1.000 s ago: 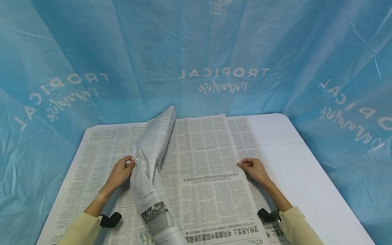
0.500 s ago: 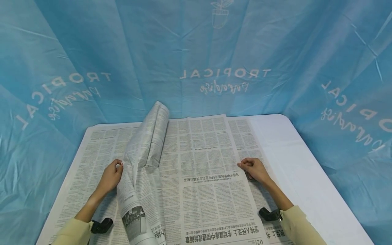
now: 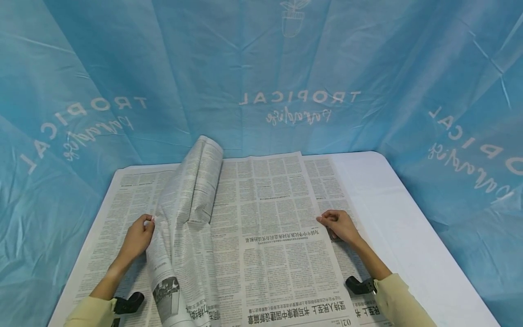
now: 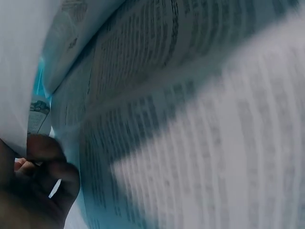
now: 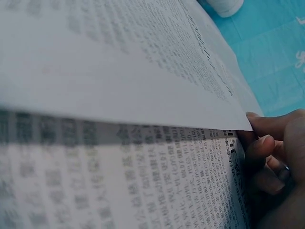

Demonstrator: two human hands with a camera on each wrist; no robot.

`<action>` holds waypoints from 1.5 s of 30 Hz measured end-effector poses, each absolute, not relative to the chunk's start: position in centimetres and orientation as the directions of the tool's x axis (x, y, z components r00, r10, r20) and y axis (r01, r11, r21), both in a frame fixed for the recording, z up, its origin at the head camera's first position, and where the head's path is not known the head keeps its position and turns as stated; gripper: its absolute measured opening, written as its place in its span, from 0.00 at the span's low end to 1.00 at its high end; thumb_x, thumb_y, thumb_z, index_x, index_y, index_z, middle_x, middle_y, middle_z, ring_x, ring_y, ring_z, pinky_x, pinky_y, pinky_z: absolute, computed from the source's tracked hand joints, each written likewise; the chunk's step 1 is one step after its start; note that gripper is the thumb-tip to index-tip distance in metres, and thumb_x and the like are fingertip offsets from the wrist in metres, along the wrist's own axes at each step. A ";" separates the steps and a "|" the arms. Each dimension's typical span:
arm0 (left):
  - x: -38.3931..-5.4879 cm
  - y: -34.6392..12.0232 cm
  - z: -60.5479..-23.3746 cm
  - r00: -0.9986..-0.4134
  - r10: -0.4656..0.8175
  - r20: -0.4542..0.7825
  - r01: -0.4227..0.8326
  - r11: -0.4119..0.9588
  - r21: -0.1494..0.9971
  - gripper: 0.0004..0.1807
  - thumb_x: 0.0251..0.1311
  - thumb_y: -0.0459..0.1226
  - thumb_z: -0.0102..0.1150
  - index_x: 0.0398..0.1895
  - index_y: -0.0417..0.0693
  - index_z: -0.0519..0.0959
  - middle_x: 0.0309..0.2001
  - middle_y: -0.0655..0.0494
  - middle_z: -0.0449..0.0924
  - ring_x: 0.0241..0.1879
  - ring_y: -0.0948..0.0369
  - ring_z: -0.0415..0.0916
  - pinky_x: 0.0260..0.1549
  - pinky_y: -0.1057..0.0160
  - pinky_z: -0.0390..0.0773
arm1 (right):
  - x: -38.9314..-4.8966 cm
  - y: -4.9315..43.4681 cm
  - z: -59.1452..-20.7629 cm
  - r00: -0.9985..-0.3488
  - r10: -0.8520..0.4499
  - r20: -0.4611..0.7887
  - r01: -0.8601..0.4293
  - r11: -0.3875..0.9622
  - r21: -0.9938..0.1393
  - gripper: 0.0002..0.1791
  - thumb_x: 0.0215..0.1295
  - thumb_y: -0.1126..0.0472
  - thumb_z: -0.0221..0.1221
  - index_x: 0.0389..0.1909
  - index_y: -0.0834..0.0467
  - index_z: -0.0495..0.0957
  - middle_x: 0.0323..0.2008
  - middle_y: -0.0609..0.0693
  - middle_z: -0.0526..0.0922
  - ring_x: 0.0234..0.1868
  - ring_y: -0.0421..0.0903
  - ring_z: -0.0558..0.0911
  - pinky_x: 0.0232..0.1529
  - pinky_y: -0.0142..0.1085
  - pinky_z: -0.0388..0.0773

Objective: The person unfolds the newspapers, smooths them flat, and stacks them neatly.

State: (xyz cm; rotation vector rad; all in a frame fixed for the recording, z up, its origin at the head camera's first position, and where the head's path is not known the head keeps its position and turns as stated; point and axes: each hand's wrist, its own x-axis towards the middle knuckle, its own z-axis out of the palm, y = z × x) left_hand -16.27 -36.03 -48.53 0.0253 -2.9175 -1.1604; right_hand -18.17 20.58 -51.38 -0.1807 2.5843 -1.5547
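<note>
An opened newspaper sheet [image 3: 278, 254] lies over another newspaper sheet [image 3: 110, 245] on the table. Its left part is folded up into a loose, curling flap [image 3: 180, 204] that rises toward the back. My left hand [image 3: 139, 234] pinches the flap's left edge between thumb and fingers; in the left wrist view the paper bends close past that hand [image 4: 47, 176]. At the right, my right hand [image 3: 338, 223] pinches the upper sheet's right edge. The right wrist view has that edge held by thumb and fingertip, lifted a little over the printed sheet [image 5: 143, 181] beneath.
The white table [image 3: 392, 218] shows along the right side. A blue curtain [image 3: 261, 68] with white lettering hangs behind and on both sides. Each wrist wears a black band device, one [image 3: 130, 303] at left and one [image 3: 359, 286] at right.
My left hand has moved left and slightly toward me, drawing the flap's edge with it, so more of the flap spreads leftward. My right hand has stayed in place at the right edge.
</note>
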 end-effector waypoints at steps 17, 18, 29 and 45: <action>-15.1 -40.0 -49.1 -1.000 -0.022 0.020 -0.006 0.804 0.595 0.20 0.76 0.35 0.34 0.53 0.21 0.66 0.25 0.38 0.78 0.19 0.56 0.71 0.19 0.61 0.67 | -18.0 20.3 -50.9 -0.988 -0.143 -0.059 -0.020 0.497 -0.868 0.15 0.67 0.55 0.62 0.35 0.67 0.79 0.08 0.48 0.67 0.06 0.38 0.64 0.09 0.32 0.61; -15.0 -40.3 -49.1 -1.000 -0.023 0.014 -0.010 0.808 0.588 0.20 0.76 0.35 0.34 0.54 0.21 0.65 0.28 0.34 0.79 0.20 0.54 0.73 0.19 0.60 0.68 | -18.0 20.3 -50.9 -0.989 -0.139 -0.056 -0.021 0.502 -0.864 0.16 0.67 0.55 0.62 0.34 0.67 0.79 0.09 0.47 0.67 0.06 0.37 0.64 0.09 0.32 0.61; -14.0 -42.7 -49.1 -0.996 -0.082 -0.042 -0.092 0.863 0.497 0.19 0.76 0.38 0.37 0.50 0.25 0.67 0.35 0.30 0.80 0.24 0.51 0.79 0.21 0.54 0.73 | -18.0 20.2 -51.0 -0.989 -0.131 -0.064 -0.014 0.518 -0.855 0.15 0.68 0.56 0.61 0.39 0.67 0.79 0.09 0.44 0.65 0.06 0.35 0.61 0.10 0.31 0.60; -13.4 -43.8 -49.9 -0.992 -0.106 -0.065 -0.123 0.899 0.420 0.17 0.76 0.36 0.37 0.50 0.24 0.65 0.33 0.29 0.79 0.21 0.52 0.77 0.18 0.54 0.72 | -17.6 20.8 -50.6 -0.994 -0.111 -0.019 -0.048 0.569 -0.821 0.14 0.67 0.56 0.62 0.36 0.66 0.80 0.09 0.47 0.68 0.06 0.36 0.63 0.10 0.33 0.62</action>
